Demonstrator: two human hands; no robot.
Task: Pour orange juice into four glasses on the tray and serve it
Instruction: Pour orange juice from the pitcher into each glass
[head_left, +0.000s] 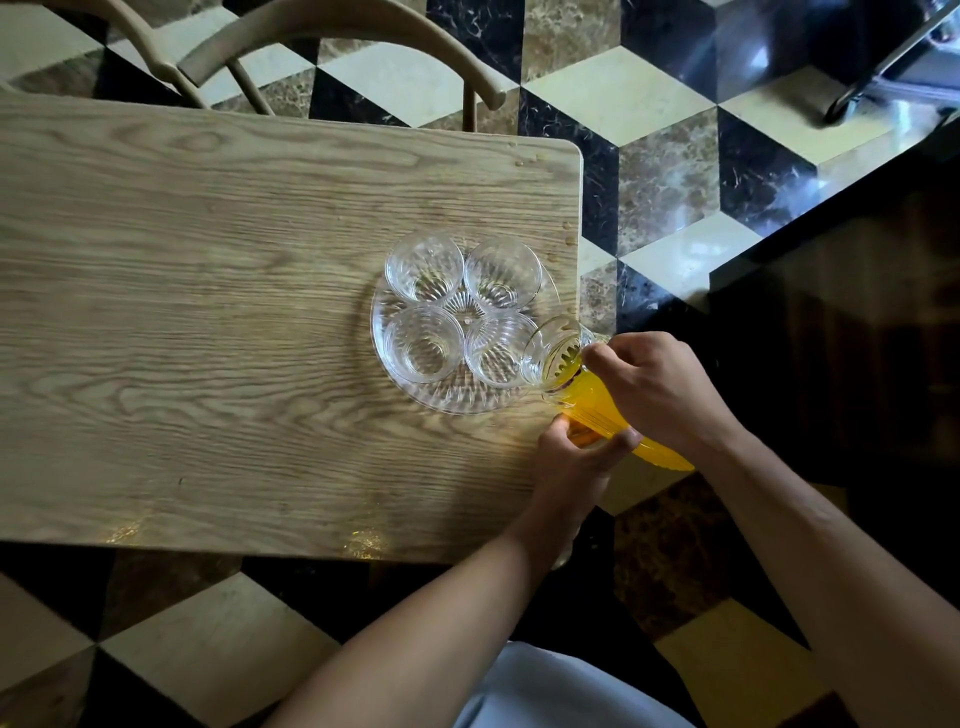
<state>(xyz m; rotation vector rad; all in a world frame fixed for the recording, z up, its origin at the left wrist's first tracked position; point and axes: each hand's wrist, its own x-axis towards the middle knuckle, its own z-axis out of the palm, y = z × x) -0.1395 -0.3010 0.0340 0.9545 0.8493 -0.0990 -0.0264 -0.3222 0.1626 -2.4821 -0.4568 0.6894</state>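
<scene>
A round ribbed glass tray (385, 304) lies near the right end of the wooden table (208, 322). Several clear ribbed glasses stand on it, all without juice: far left (424, 267), far right (503, 272), near left (424, 344), near right (500, 349). A glass jug of orange juice (587, 400) is tilted, its mouth over the near right glass. My right hand (652, 389) grips the jug near its neck. My left hand (582, 457) holds the jug's body from below. No juice stream shows.
The tray sits close to the table's right edge (581, 249). Small droplets mark the far right corner (522, 160). Two wooden chair backs (332, 26) stand behind the table. A dark counter (857, 312) is at the right, over a patterned marble floor.
</scene>
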